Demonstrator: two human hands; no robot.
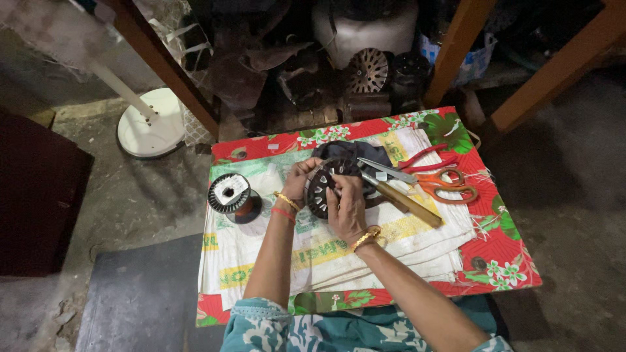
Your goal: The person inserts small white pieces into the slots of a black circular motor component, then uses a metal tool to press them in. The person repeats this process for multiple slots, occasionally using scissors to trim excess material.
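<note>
From the head camera I look down on a dim workshop floor of grey concrete, with a low board covered by a red floral cloth (502,254) and a folded white woven sack (365,251) spread over it. Behind the board stand wooden table legs (166,65), and under them a heap of dark metal parts, among them a round slotted disc (367,70) and a white drum-shaped housing (365,29). A white round fan base (151,124) stands off to the left on the floor.

At the middle of the sack I see my left hand (298,186) closed on the left edge of a dark round slotted motor core (321,189), tilted up on its edge. My right hand (347,207) lies over the front of the core, fingers curled onto it, pressing at the slots; both hands grip it.

Just left of the left wrist a spool of copper wire (233,195) stands on the sack. To the right of the core lie a knife with a wooden handle (401,195), red-handled pliers (427,160) and orange-handled scissors (450,184), near each other.
</note>
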